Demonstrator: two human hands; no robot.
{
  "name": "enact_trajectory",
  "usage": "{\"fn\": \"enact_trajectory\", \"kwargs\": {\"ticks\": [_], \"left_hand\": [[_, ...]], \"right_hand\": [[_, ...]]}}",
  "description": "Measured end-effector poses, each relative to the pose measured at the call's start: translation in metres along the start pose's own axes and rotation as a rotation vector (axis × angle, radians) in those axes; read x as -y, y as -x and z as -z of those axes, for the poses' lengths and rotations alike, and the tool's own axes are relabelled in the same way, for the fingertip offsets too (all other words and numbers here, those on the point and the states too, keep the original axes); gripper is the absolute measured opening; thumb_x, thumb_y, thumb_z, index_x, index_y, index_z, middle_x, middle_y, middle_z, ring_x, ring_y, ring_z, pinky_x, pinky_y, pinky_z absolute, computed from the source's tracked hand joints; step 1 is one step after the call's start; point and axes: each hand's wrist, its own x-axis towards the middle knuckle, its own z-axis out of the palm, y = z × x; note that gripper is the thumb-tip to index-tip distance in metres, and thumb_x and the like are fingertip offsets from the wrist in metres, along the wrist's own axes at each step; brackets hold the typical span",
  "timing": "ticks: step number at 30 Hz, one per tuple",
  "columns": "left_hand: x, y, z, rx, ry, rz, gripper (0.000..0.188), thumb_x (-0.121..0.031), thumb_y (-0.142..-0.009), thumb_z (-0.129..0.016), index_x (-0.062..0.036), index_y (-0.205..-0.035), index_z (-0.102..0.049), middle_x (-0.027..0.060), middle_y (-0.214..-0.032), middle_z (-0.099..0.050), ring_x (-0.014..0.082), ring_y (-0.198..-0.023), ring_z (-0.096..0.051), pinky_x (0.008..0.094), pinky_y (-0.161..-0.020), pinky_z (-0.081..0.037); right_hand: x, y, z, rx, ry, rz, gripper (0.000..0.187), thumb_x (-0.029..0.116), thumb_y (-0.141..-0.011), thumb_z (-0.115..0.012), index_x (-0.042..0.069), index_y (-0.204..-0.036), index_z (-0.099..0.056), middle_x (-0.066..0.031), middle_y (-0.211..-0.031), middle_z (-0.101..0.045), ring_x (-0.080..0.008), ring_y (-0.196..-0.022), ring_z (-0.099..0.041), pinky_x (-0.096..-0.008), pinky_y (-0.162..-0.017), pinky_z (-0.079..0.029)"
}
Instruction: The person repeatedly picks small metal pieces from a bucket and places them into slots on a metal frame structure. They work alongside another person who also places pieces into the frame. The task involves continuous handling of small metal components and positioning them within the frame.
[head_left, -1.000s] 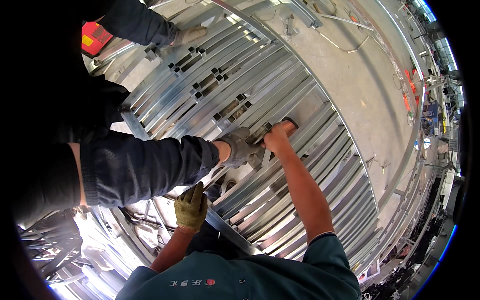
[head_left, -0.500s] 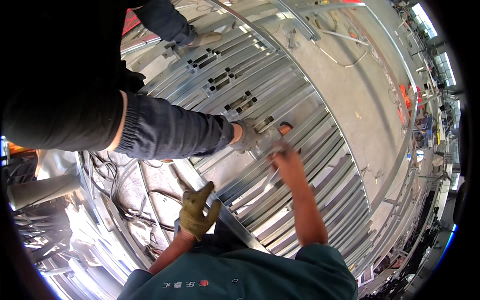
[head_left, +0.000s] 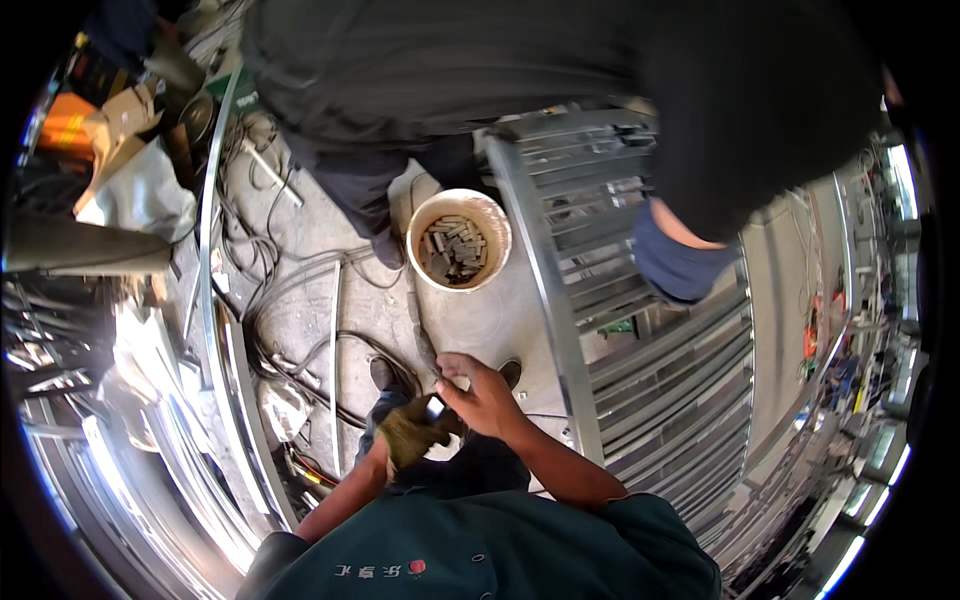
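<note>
In front of my body, low in the view, my two hands are close together. My left hand (head_left: 412,436), in an olive-brown glove, is closed on a small shiny metal piece (head_left: 435,407) that shows at its top. My bare right hand (head_left: 482,394) is beside it, thumb and fingers bent toward each other; whatever lies between them is too small to make out. Farther ahead on the floor stands a white bucket (head_left: 411,245) holding many short grey metal pieces (head_left: 455,248).
A co-worker in dark clothes (head_left: 450,70) leans over from the far side. At the right lies a long metal frame (head_left: 560,340) with many parallel bars (head_left: 680,380). Cables (head_left: 262,300) coil on the floor, and metal lengths (head_left: 180,450) are stacked at the left.
The view has swung left, from the metal frame to the bucket. My right hand has come back from the bars to my left hand, which has gone from spread to closed.
</note>
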Motion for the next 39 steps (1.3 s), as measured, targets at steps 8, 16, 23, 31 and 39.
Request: {"fn": "enact_trajectory", "kwargs": {"ticks": [8, 16, 23, 31, 39], "left_hand": [[0.295, -0.087, 0.154, -0.68, -0.28, 0.264, 0.04, -0.035, -0.086, -0.073, -0.0152, -0.12, -0.074, 0.0148, -0.101, -0.076, 0.0355, -0.095, -0.073, 0.0451, -0.085, -0.056], [0.312, -0.116, 0.152, -0.755, -0.313, 0.151, 0.043, -0.013, -0.073, -0.074, -0.0022, -0.114, -0.073, 0.0219, -0.11, -0.075, 0.0412, -0.102, -0.071, 0.0458, -0.093, -0.056], [0.291, -0.147, 0.153, -0.876, -0.321, 0.161, 0.046, -0.011, -0.072, -0.074, -0.0065, -0.118, -0.073, 0.0184, -0.113, -0.074, 0.0395, -0.106, -0.07, 0.0459, -0.094, -0.055], [0.298, -0.156, 0.148, -0.836, -0.318, 0.177, 0.054, -0.01, -0.069, -0.07, -0.0052, -0.122, -0.07, 0.0177, -0.109, -0.074, 0.0398, -0.098, -0.07, 0.0488, -0.087, -0.056], [0.299, -0.156, 0.154, -0.877, -0.314, 0.212, 0.055, -0.008, -0.068, -0.071, -0.0026, -0.124, -0.071, 0.0194, -0.109, -0.075, 0.0404, -0.1, -0.071, 0.0478, -0.089, -0.057]], "right_hand": [[-0.2, -0.197, -0.048, -0.161, 0.592, -0.22, 0.045, 0.014, -0.089, -0.074, 0.001, -0.13, -0.063, -0.0185, -0.113, -0.073, -0.0368, -0.1, -0.072, -0.0439, -0.091, -0.057], [-0.44, -0.382, -0.04, 0.37, 1.411, -0.208, 0.063, 0.011, -0.091, -0.064, 0.006, -0.151, -0.047, -0.0257, -0.154, -0.045, -0.0429, -0.137, -0.05, -0.0512, -0.103, -0.053], [-0.588, -0.424, -0.05, 0.56, 1.65, 0.117, 0.068, 0.027, -0.094, -0.066, 0.015, -0.158, -0.044, -0.0216, -0.165, -0.032, -0.047, -0.152, -0.028, -0.0722, -0.108, -0.039], [-0.61, -0.438, -0.058, 0.593, 1.569, 0.116, 0.072, 0.037, -0.092, -0.069, 0.014, -0.156, -0.045, -0.0214, -0.158, -0.039, -0.0451, -0.146, -0.036, -0.0677, -0.107, -0.042], [-0.612, -0.429, -0.049, 0.595, 1.532, 0.105, 0.077, 0.046, -0.088, -0.072, 0.013, -0.153, -0.048, -0.0211, -0.149, -0.049, -0.0417, -0.14, -0.046, -0.0608, -0.106, -0.046]]}}
